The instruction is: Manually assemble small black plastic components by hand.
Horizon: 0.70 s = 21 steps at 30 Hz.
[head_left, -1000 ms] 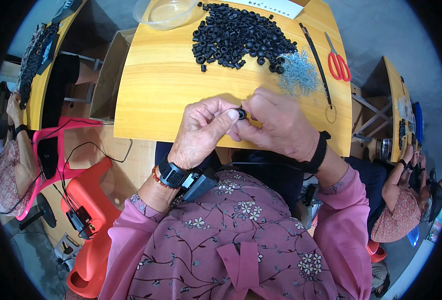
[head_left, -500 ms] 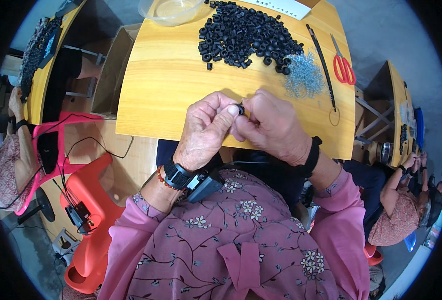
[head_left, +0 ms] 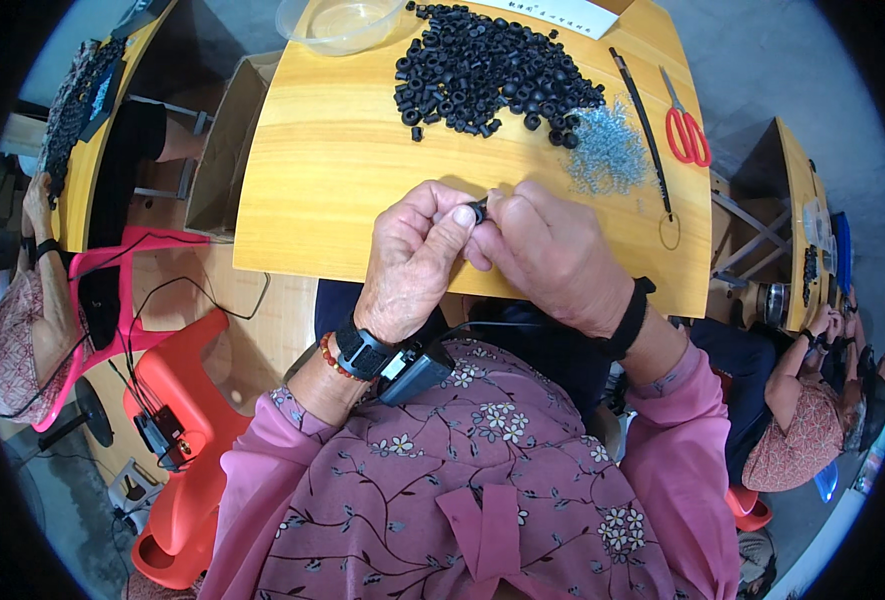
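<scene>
My left hand (head_left: 415,258) pinches a small black rubber piece (head_left: 478,211) between thumb and fingers, above the near edge of the wooden table (head_left: 322,200). Right up against it is my right hand (head_left: 554,250), its fingers curled closed at the piece; what they grip there is hidden. Beyond my hands lies a heap of black rubber pieces (head_left: 492,70), many of them short and hollow. Beside the heap's right end is a pile of small clear bluish bits (head_left: 607,148).
Right of the piles lie a thin black rod (head_left: 642,120) ending in a loop and red-handled scissors (head_left: 684,132). A clear plastic bowl (head_left: 347,25) and a white box (head_left: 562,12) stand at the far edge. A red stool (head_left: 187,390) is at my left; other people work at both sides.
My right hand has turned slightly and its knuckles have shifted a little to the right. My left hand keeps its pinch on the black piece, which is now more covered.
</scene>
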Available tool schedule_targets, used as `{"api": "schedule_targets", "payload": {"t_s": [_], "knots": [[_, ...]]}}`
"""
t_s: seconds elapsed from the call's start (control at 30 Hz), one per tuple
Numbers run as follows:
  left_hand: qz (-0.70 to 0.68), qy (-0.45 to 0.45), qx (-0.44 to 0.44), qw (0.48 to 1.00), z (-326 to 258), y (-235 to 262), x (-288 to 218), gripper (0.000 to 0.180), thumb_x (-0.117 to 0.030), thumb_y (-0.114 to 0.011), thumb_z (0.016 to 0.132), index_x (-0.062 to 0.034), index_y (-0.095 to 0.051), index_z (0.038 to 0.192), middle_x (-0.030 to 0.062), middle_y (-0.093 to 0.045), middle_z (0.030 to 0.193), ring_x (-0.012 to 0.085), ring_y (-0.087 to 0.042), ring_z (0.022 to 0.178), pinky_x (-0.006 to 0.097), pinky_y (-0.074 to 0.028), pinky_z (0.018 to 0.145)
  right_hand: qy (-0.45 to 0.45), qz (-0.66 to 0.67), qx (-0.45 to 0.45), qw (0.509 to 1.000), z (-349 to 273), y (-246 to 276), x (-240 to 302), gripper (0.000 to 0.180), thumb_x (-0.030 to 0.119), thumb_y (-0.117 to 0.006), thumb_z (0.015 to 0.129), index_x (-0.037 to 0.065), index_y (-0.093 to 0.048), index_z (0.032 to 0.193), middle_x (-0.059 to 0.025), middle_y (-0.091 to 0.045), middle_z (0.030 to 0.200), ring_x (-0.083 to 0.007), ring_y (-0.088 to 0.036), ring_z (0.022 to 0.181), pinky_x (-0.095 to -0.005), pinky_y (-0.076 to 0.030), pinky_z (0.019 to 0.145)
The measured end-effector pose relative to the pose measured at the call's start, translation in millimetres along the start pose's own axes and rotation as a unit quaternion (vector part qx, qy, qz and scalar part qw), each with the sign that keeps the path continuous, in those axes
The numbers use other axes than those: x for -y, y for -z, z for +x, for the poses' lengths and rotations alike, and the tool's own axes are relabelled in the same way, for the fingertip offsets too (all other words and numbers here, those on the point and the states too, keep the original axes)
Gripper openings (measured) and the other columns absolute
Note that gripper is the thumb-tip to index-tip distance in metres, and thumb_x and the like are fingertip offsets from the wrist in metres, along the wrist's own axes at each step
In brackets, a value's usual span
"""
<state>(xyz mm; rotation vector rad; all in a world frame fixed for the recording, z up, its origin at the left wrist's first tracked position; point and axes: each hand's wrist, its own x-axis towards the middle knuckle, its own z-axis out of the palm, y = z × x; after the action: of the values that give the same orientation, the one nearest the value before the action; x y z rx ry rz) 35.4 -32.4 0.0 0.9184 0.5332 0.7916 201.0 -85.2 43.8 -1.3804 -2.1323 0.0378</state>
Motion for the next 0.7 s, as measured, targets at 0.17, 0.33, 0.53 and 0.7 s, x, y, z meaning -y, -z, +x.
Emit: {"api": "schedule_targets", "payload": {"t_s": [0.17,0.33,0.53,0.7], "knots": [[-0.013,-0.023,-0.002,1.000,1.1,0.5,2.5,0.010,-0.007,-0.055,0.102,0.0026,-0.059,0.102,0.0046,-0.064,0.084,0.0103,-0.060,0.073,0.025,-0.052,0.071,0.002,-0.005,-0.011,1.000,0.3,-2.8,1.9,0.021,0.013,-0.068,0.087,0.005,-0.048,0.086,-0.0101,-0.050,0.075,-0.0276,-0.059,0.060,-0.0391,-0.048,0.049],[-0.001,-0.036,-0.022,0.999,-0.4,-1.1,4.8,0.008,-0.007,-0.056,0.101,0.0003,-0.060,0.099,0.0011,-0.063,0.084,0.0054,-0.055,0.072,0.020,-0.048,0.066,0.014,-0.004,-0.011,1.000,0.1,-5.8,0.4,0.020,0.012,-0.067,0.087,0.005,-0.048,0.086,-0.0102,-0.050,0.075,-0.0277,-0.058,0.060,-0.0394,-0.047,0.049],[0.035,-0.030,-0.016,0.999,-1.5,3.0,4.5,0.010,-0.009,-0.057,0.101,-0.0003,-0.060,0.101,0.0010,-0.064,0.085,0.0058,-0.057,0.073,0.022,-0.048,0.067,-0.004,0.010,-0.021,1.000,-1.5,-9.2,4.9,0.021,0.010,-0.069,0.085,0.004,-0.049,0.086,-0.0110,-0.050,0.075,-0.0296,-0.058,0.061,-0.0406,-0.047,0.051],[0.030,0.009,0.001,1.000,-0.3,-3.2,-5.6,0.011,-0.008,-0.055,0.102,0.0012,-0.061,0.101,0.0021,-0.065,0.083,0.0072,-0.059,0.069,0.022,-0.049,0.063,-0.050,0.076,-0.006,0.996,-5.0,-2.2,-1.2,0.025,0.010,-0.073,0.082,0.003,-0.049,0.087,-0.0122,-0.051,0.076,-0.0320,-0.059,0.063,-0.0412,-0.048,0.053]]}}
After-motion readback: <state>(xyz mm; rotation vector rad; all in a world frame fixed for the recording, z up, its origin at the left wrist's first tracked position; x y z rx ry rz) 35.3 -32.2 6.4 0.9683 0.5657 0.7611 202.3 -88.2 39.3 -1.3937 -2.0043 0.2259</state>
